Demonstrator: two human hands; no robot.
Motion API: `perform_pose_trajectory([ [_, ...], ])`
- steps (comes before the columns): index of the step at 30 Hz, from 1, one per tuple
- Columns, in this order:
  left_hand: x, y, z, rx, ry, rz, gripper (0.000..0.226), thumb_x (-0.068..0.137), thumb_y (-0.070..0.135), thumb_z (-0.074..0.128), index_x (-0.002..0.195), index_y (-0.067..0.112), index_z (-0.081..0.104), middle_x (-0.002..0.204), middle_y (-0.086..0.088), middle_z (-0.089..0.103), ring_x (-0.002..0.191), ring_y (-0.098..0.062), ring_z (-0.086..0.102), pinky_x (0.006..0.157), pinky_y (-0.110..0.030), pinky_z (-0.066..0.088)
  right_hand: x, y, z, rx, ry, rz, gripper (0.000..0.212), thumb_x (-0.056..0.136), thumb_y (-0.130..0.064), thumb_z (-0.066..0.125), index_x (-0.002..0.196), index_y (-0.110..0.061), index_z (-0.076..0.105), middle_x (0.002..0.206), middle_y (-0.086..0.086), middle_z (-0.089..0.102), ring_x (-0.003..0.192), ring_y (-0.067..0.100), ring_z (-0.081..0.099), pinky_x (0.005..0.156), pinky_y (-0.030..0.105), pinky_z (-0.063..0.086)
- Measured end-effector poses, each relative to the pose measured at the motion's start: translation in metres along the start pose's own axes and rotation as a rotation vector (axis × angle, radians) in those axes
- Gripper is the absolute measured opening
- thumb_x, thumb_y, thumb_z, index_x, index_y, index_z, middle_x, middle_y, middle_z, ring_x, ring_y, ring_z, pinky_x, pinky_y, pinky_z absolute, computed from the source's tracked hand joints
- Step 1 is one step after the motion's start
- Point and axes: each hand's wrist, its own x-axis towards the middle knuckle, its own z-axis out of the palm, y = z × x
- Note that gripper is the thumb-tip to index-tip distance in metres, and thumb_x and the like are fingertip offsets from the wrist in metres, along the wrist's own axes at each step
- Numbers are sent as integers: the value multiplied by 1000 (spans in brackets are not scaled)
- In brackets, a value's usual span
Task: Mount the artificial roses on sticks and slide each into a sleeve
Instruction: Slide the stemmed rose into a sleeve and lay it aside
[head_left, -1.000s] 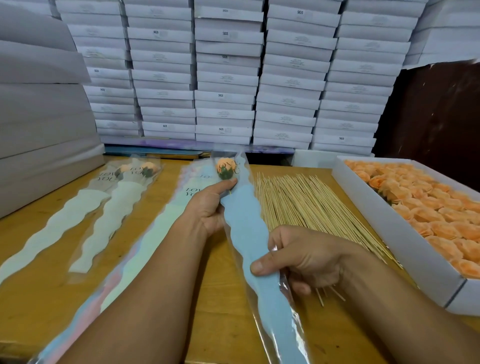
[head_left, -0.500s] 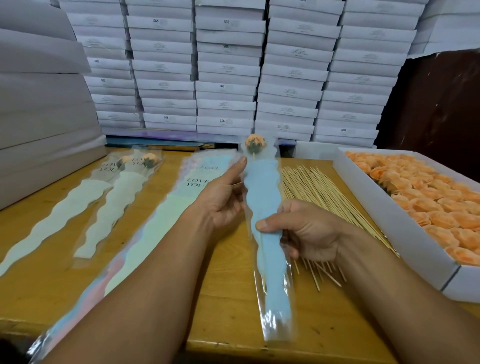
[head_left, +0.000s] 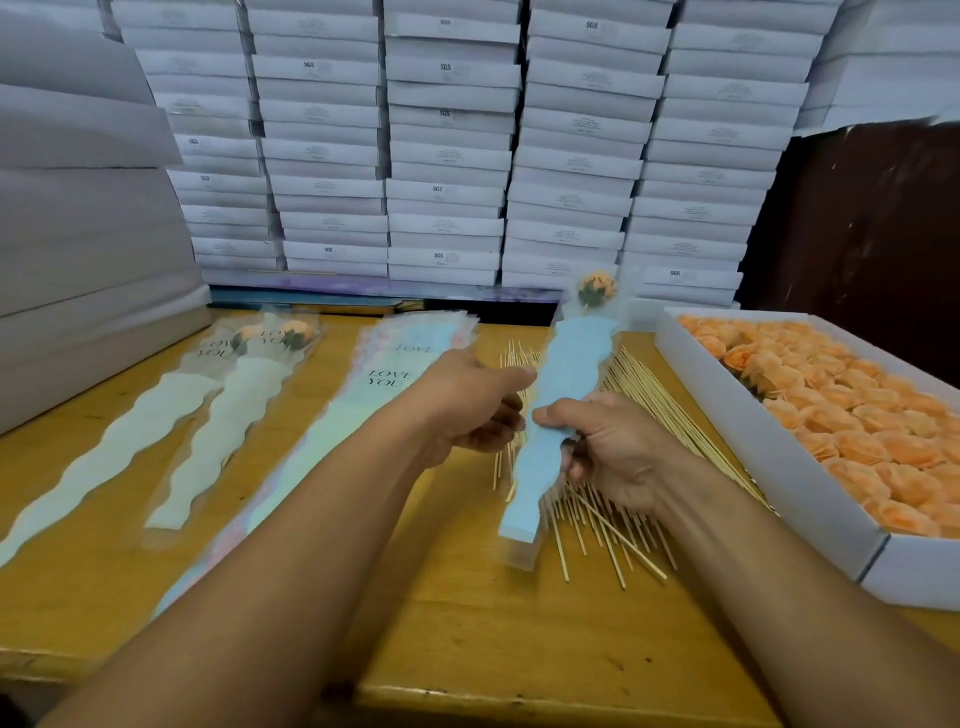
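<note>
Pale blue card lines the clear sleeve (head_left: 561, 415) that is held up over the wooden surface (head_left: 467, 623), tilted so that its top leans away and to the right. At mid-length the sleeve is clamped in the grip of the right hand (head_left: 613, 452), the thumb laid across the blue front and the other fingers curled behind. Just left of that grip, the left hand (head_left: 467, 405) is closed on the sleeve's left edge, its thumb extended toward the blue card and its fingers curled beneath; whether the stick is pinched through the plastic cannot be told. Above both grips, inside the transparent top of the sleeve, an orange rose (head_left: 597, 288) with a green base is seen, with a short length of stick showing below it. Below the grips, the sleeve's lower end hangs free, close above the surface. Directly beneath and behind the held sleeve, a loose pile of wooden sticks (head_left: 649, 395) is spread on the surface. To the right of the grips, a white tray (head_left: 769, 467) filled with orange roses (head_left: 857, 415) is placed. To the left of the grips, a stack of empty sleeves (head_left: 332, 441) printed "LOVE YOU" is laid flat, and further left two filled sleeves (head_left: 223, 415) with roses inside are laid side by side. Stacked white boxes (head_left: 447, 156) are piled behind the surface.
</note>
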Motion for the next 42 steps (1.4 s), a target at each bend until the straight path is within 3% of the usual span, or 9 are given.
perform_pose_trajectory([
  [3, -18, -4, -7, 10, -92, -10, 27, 91, 23, 72, 88, -3, 72, 65, -9, 68, 54, -17, 62, 52, -25, 52, 0, 0, -2, 24, 1, -7, 15, 93, -6, 66, 98, 9, 67, 71, 17, 64, 42, 11, 51, 35, 18, 40],
  [6, -27, -9, -9, -46, -112, -9, 19, 86, 13, 76, 89, -5, 72, 67, -10, 69, 54, -16, 62, 50, -24, 52, -1, 0, -2, 16, -38, -17, 13, 93, -7, 66, 94, 7, 67, 68, 15, 62, 44, 12, 51, 36, 18, 40],
  [11, -32, -14, -8, -82, -135, -45, 13, 85, 11, 77, 88, 0, 72, 67, -8, 70, 54, -16, 60, 51, -25, 53, -2, -2, -2, 40, -79, -27, 10, 92, -7, 66, 94, 3, 65, 66, 9, 63, 46, 10, 53, 38, 17, 42],
  [18, -29, -18, -8, -176, -125, -3, 6, 86, 1, 72, 83, 3, 68, 59, -2, 65, 46, -9, 54, 44, -19, 45, -2, -1, -2, 31, -134, -44, 26, 86, -17, 72, 100, 5, 67, 73, 13, 66, 49, 12, 56, 40, 18, 44],
  [21, -26, -18, -14, -168, -95, 11, 5, 86, -2, 71, 85, 1, 68, 57, -2, 63, 45, -8, 52, 43, -19, 43, -2, -2, -2, 42, -156, -40, 37, 77, -31, 74, 95, 0, 65, 68, 11, 65, 49, 13, 55, 40, 20, 44],
  [24, -19, -19, -31, -124, -20, 7, 7, 85, -5, 71, 81, 0, 69, 57, -6, 60, 44, -10, 51, 43, -20, 44, -2, -3, -3, 66, -163, -35, 36, 80, -34, 72, 95, -2, 65, 68, 13, 67, 48, 14, 56, 39, 20, 45],
  [30, -1, -25, -88, -4, 120, -45, 6, 85, -4, 72, 84, 0, 67, 59, -4, 60, 48, -10, 54, 48, -22, 47, 3, 2, -8, 16, -127, -39, 29, 99, -23, 62, 112, 3, 67, 71, 12, 68, 51, 15, 58, 42, 21, 46],
  [42, -8, -66, -195, 82, 229, -209, 15, 83, -5, 72, 96, -11, 70, 74, -17, 57, 60, -24, 50, 45, -26, 50, 7, 3, -11, -11, -145, -38, 23, 97, -17, 63, 114, -1, 68, 73, 11, 70, 53, 14, 60, 43, 22, 48],
])
